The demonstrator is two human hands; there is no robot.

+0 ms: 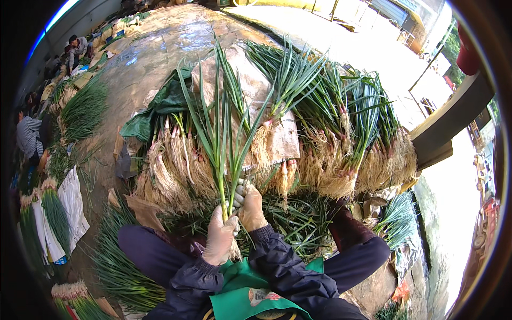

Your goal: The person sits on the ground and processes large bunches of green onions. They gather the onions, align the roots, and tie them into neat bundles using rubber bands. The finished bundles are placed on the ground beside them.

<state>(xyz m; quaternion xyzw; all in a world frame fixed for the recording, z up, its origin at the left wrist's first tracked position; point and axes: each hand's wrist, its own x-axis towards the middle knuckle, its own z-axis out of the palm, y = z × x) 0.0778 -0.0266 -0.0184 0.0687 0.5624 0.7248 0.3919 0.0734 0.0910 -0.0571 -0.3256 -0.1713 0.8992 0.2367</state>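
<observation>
My left hand (221,232), in a pale thin glove, grips the lower stalks of a rooted green allium plant (223,160), perhaps young garlic. Its leaves point away from me and its pale roots hang below the hand. My right hand (250,202), also gloved, is closed around the stalk's side close by; the fingers partly hide what they hold. Just beyond lies a heap of similar plants (324,100) with long tan roots towards me, some under a pale woven sack (240,80). A single small bunch (262,140) rests on that sack.
Loose green leaves (304,224) cover the ground between my legs. At my left lies a pile of greens (124,260), with trimmed bunches (74,296) near it. Several people (78,50) sit farther left among more bunches. A dark curved beam (452,116) stands at right.
</observation>
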